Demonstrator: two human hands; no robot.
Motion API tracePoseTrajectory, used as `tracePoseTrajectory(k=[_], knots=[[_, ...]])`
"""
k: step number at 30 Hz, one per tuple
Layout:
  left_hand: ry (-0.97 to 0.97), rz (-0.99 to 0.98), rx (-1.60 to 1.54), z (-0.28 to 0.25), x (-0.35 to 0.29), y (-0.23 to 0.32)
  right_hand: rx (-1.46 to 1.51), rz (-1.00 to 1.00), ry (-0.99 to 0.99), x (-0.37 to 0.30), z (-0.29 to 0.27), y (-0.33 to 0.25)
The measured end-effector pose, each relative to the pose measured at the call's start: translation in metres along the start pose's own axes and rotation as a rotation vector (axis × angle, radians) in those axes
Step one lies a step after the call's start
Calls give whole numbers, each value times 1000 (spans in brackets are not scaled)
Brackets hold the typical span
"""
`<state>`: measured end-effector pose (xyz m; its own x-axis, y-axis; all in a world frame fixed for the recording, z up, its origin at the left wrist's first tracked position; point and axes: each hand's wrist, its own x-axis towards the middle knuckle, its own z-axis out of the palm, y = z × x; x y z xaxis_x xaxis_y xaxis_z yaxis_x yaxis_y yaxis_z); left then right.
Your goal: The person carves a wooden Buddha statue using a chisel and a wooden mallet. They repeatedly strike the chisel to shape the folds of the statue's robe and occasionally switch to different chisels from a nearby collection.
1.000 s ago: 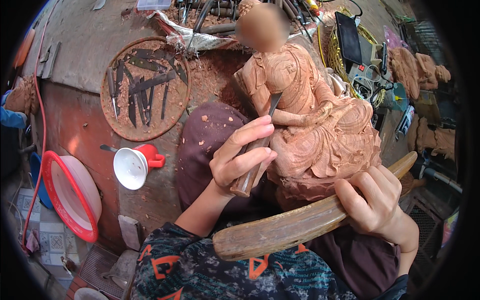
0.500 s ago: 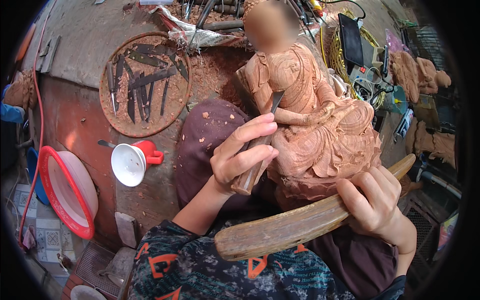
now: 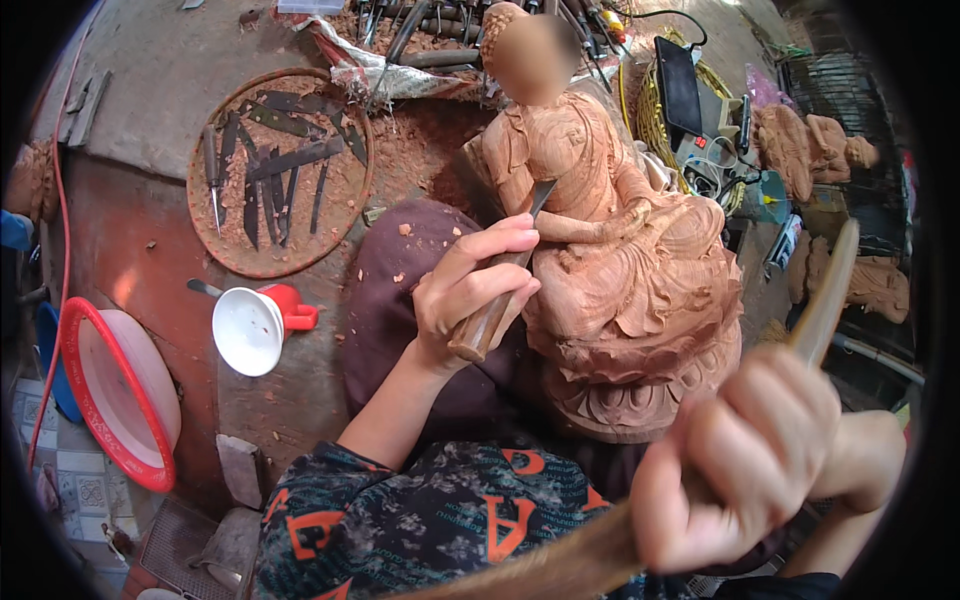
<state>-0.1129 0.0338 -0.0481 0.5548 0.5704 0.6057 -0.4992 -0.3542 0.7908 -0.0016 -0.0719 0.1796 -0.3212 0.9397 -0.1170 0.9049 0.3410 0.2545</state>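
Note:
A carved wooden statue of a seated figure [image 3: 630, 270] leans between my knees, its folded robe and petalled base showing. My left hand [image 3: 465, 295] is closed around the wooden handle of a chisel [image 3: 478, 335]. The chisel's dark blade points up and away, its tip at the statue's arm and chest; whether the edge touches the wood I cannot tell. Held well off the statue, nearer to me at the lower right, my right hand [image 3: 745, 455] grips a long curved wooden club [image 3: 828, 290]. The club's near end runs out over my shirt, blurred.
At left lies a round woven tray [image 3: 193, 185] with several dark blades [image 3: 300, 158]. Below it are a red-and-white mug [image 3: 250, 330] and a red-rimmed basin [image 3: 165, 440]. More tools [image 3: 430, 55] lie beyond the statue. At right are cables, a phone [image 3: 678, 88] and other carvings [image 3: 785, 150].
My right hand has lifted the club away from the statue's base, toward me and to the right, tilting it steeper. My left hand keeps the chisel against much the same area.

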Motion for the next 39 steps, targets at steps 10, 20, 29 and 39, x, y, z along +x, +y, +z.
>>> tracePoseTrajectory(k=[10, 20, 29, 39], knots=[[-10, -56, 61, 1, -1, 6, -172, 138, -109, 7, 6, -4], [84, -78, -1, 0, -11, 9, 114, 70, -125, -2, 4, -23], [108, -53, 13, -1, -9, 4, 154, 22, -43, 7, 5, -24], [93, -76, 4, -5, -9, 4, 324, 68, 55, 18, -5, -26]])
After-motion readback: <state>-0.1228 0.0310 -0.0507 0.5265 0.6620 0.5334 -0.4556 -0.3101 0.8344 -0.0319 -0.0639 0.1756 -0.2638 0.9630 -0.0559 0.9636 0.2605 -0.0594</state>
